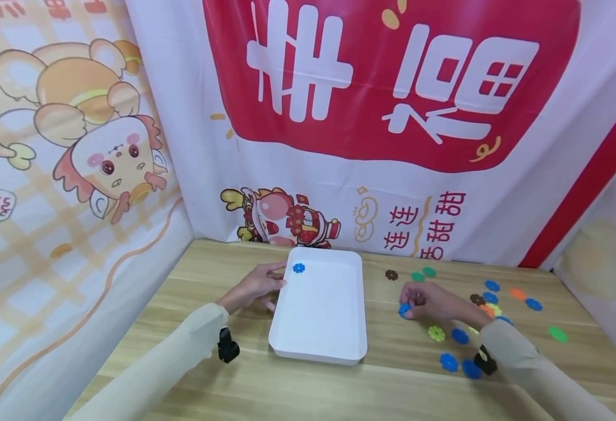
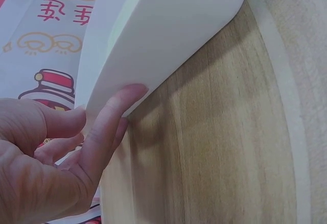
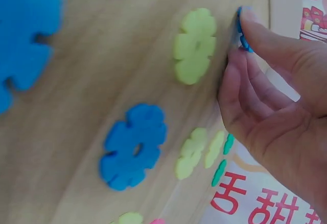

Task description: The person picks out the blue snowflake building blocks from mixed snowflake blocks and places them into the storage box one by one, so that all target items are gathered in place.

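A shallow white tray (image 1: 320, 310) lies on the wooden table, with one blue flower-shaped plastic disc (image 1: 299, 268) inside by its far left corner. At the tray's left side, my left hand (image 1: 259, 285) grips the edge; the left wrist view shows its thumb at the rim and a finger against the outer wall (image 2: 163, 35). To the right of the tray, my right hand (image 1: 430, 301) pinches another blue flower-shaped disc (image 3: 243, 30) between thumb and fingers, close over the table.
Loose discs lie scattered on the right: a brown one (image 1: 391, 274), green ones (image 1: 429, 272), a yellow-green one (image 1: 436, 333), an orange one (image 1: 518, 293) and several blue ones (image 1: 448, 362). A printed cloth (image 1: 297, 169) hangs behind the table (image 1: 223, 386).
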Action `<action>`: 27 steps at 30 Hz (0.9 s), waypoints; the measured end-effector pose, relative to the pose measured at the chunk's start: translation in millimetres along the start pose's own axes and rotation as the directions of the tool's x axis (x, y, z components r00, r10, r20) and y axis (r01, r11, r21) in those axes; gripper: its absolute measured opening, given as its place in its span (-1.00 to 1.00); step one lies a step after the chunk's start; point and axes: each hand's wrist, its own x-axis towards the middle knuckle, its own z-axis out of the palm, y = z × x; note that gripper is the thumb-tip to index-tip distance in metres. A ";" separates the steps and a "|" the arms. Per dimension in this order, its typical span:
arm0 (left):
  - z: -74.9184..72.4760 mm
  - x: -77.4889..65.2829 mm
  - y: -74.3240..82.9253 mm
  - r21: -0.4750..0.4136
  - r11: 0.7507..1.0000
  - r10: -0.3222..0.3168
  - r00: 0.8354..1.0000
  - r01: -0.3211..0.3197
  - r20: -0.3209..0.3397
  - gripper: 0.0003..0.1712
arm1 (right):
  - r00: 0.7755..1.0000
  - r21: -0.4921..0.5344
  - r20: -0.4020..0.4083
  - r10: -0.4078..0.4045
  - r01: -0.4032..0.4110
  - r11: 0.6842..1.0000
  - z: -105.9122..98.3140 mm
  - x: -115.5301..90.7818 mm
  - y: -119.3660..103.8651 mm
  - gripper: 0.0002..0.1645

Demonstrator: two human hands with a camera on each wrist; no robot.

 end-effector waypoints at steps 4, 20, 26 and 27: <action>-0.6 1.6 0.3 0.004 1.000 0.004 1.000 -0.004 0.003 -0.25 | 0.999 0.078 -0.022 0.023 -0.022 0.997 -4.3 8.9 -4.2 -0.88; -1.1 0.3 2.7 -0.022 0.999 0.032 0.999 -0.032 0.024 -0.25 | 0.972 0.461 -0.124 0.198 -0.120 0.879 -7.1 63.6 -64.9 -0.59; -0.6 2.8 5.2 -0.022 1.000 0.002 1.000 -0.002 0.013 -0.25 | 0.951 0.569 -0.098 0.293 -0.188 0.800 1.4 89.0 -87.4 -0.62; -1.0 2.0 6.0 -0.024 1.000 0.001 1.000 -0.001 0.013 -0.25 | 0.948 0.571 -0.092 0.304 -0.200 0.796 3.2 93.9 -89.5 -0.63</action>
